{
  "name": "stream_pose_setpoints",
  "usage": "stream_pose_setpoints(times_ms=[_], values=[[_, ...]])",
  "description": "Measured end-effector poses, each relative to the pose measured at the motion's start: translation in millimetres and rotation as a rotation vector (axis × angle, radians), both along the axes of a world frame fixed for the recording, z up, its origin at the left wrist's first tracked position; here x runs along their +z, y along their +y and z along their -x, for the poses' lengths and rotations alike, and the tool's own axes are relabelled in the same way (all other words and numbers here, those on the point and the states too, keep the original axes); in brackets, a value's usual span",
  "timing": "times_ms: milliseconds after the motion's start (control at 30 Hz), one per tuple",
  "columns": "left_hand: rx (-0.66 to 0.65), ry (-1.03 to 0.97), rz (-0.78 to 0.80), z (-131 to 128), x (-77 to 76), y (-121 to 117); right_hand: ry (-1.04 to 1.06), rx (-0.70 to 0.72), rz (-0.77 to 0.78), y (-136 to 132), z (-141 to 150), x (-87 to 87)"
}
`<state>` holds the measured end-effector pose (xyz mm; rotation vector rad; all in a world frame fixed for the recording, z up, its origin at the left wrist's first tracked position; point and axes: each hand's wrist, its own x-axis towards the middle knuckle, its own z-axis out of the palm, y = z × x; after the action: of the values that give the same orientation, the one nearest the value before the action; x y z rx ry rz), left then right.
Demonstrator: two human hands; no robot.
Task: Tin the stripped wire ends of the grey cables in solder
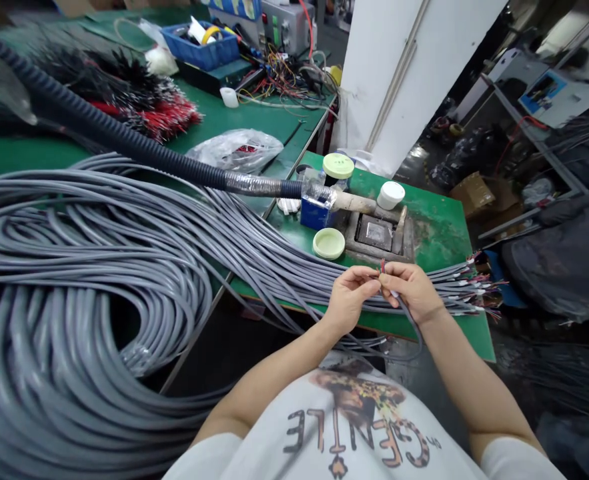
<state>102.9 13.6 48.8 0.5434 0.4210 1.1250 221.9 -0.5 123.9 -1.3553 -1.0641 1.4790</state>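
My left hand [350, 293] and my right hand [415, 288] meet fingertip to fingertip over the near edge of the green table. A grey cable [416, 333] runs out from under my right hand and loops down below the table edge. Its thin red and dark wires [383, 266] stick up between my pinched fingers. Both hands are closed on this cable end; which fingers bear on which wire is too small to tell. Behind my hands lies a bundle of grey cables [294, 273], with stripped, coloured wire ends [474, 287] fanned out at the right.
Just beyond my hands sit a square solder pot [374, 231], a pale green lid [329, 244], a white jar [391, 195] and a blue box [315, 212]. A black corrugated hose [174, 157] crosses above thick cable coils [74, 240]. A blue bin [201, 47] stands farther back.
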Motion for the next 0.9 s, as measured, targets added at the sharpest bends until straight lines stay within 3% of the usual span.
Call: stream_pose_setpoints(times_ms=[133,267,333,400,467,500,567,633,767,833,900], values=[[0.103,0.077,-0.013,-2.1,3.3,-3.5,0.035,-0.037,-0.009,-2.2,-0.3,-2.8],[0.267,0.198,-0.156,3.9,6.1,1.7,0.052,-0.002,0.012,-13.6,-3.6,-0.5],[0.449,0.371,-0.357,11.1,7.3,6.0,0.046,0.047,0.043,-23.5,-5.8,0.0],[0.588,0.57,-0.677,17.5,7.7,8.7,0.058,0.026,0.05,-33.5,-6.5,-1.5],[0.631,0.686,-0.952,19.8,6.7,8.9,0.092,-0.043,0.025,-41.2,-5.3,-5.2],[0.628,0.697,-1.014,19.0,5.7,7.9,0.114,-0.071,0.007,-43.9,-4.3,-7.6],[0.602,0.647,-0.941,14.2,3.2,4.5,0.144,-0.114,-0.021,-47.6,-1.8,-12.7],[0.508,0.537,-0.679,7.7,0.2,-0.3,0.147,-0.156,-0.046,-50.7,1.1,-17.2],[0.041,0.267,-0.189,1.6,-6.4,-9.4,0.087,-0.193,-0.059,-57.4,5.7,-21.7],[-0.163,0.177,-0.1,5.1,-8.6,-12.0,0.029,-0.14,-0.03,-58.4,4.2,-20.7],[-0.265,0.138,-0.075,12.1,-9.3,-13.6,-0.08,-0.081,-0.041,-54.7,-1.4,-17.5]])
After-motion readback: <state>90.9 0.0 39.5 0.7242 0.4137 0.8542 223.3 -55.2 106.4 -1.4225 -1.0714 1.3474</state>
